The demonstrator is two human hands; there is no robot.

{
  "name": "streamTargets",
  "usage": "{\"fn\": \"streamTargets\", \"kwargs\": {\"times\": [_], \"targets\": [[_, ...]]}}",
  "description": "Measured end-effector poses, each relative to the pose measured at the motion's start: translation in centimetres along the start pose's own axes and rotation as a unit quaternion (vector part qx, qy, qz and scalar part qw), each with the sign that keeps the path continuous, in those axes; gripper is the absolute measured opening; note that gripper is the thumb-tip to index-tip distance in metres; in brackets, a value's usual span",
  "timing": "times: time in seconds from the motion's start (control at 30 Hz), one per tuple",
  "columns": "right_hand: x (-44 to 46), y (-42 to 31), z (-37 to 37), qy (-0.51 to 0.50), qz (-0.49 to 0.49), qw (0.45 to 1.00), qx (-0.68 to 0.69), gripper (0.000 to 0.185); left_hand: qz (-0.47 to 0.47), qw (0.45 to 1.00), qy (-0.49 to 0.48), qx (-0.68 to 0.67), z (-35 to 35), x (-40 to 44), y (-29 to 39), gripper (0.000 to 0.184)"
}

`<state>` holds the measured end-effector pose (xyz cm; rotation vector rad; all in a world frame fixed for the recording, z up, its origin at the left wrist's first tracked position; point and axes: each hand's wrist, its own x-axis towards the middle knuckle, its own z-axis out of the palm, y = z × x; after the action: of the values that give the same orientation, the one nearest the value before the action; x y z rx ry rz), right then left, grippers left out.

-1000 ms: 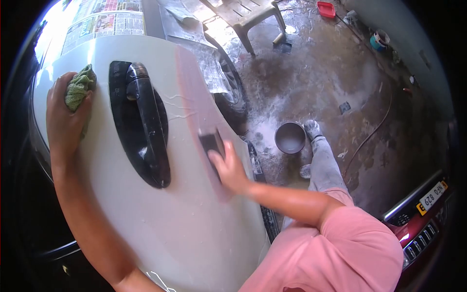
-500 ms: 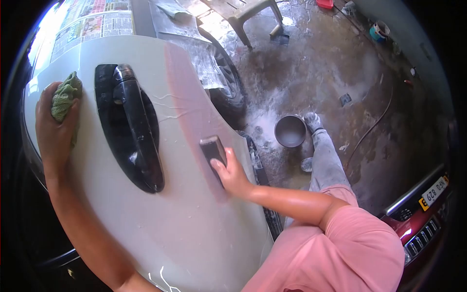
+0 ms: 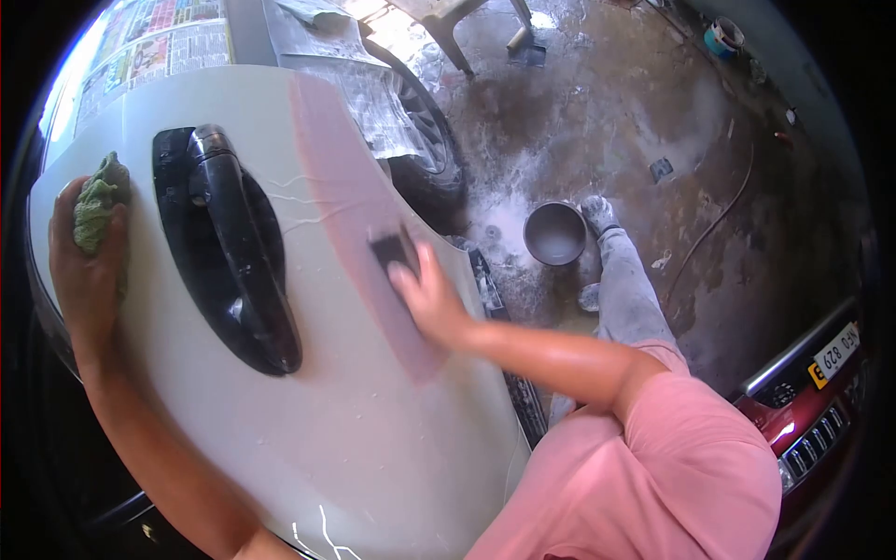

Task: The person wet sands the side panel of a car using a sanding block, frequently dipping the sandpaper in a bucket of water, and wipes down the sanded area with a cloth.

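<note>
A pale car panel (image 3: 336, 439) fills the middle of the view, with a black door handle (image 3: 233, 252) and a pinkish strip (image 3: 327, 140) along its right side. At the panel's left edge my left hand (image 3: 89, 271) is closed on a crumpled green cloth (image 3: 101, 205). My right hand (image 3: 431, 297), slightly blurred, grips a dark block (image 3: 392, 254) that lies against the pinkish strip. Thin streaks of liquid run between the handle and the strip.
Newspaper (image 3: 159, 61) covers the area beyond the panel. A wheel (image 3: 425, 131) is at its right. On the wet floor stand a dark bucket (image 3: 554, 233) and a chair (image 3: 443, 23). A red vehicle (image 3: 793, 420) is at the lower right.
The view has shifted, so the panel and handle sit further left. My right hand and the block have moved along the strip, now further up it than half a second ago. Both hands keep their holds.
</note>
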<state>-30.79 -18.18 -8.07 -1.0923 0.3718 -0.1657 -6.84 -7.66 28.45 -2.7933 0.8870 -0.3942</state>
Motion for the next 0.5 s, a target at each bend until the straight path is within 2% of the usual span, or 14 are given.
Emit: {"fn": "streamTargets", "kwargs": {"times": [0.07,0.1,0.13,0.2,0.27,0.33,0.4,0.47,0.5], "targets": [[9.3,0.6,-0.3,0.001,0.015,1.0,-0.01,0.033,-0.005,1.0,-0.005,-0.001,0.1,-0.3,0.0,0.044],[12.7,1.9,-0.1,0.031,-0.023,0.998,-0.042,0.035,0.004,1.0,-0.004,0.007,0.1,-0.2,-0.2,0.044],[14.2,1.9,-0.1,0.028,0.023,0.997,-0.065,0.037,0.014,1.0,-0.003,0.014,0.0,0.0,-0.2,0.044],[12.0,2.5,-0.2,0.01,-0.034,0.999,-0.021,0.038,0.022,1.0,0.003,0.011,0.0,0.0,0.2,0.044],[3.5,-0.3,-0.4,0.01,-0.007,0.999,-0.051,0.04,0.029,0.999,0.011,0.014,0.0,0.1,0.3,0.044],[-4.7,-0.3,-1.2,-0.044,0.048,0.998,-0.014,0.04,0.036,0.999,0.019,0.023,0.0,0.1,0.3,0.043],[-5.4,0.0,-0.9,-0.033,0.03,0.999,-0.005,0.038,0.029,0.999,0.017,0.029,-0.1,0.0,0.6,0.043],[-2.5,0.8,-0.6,-0.009,0.011,1.0,-0.01,0.036,0.026,0.999,0.019,0.024,0.0,-0.1,0.8,0.043],[2.1,0.1,0.0,0.013,0.007,1.0,-0.017,0.036,0.03,0.999,0.013,0.018,-0.1,-0.1,0.9,0.043]]}}
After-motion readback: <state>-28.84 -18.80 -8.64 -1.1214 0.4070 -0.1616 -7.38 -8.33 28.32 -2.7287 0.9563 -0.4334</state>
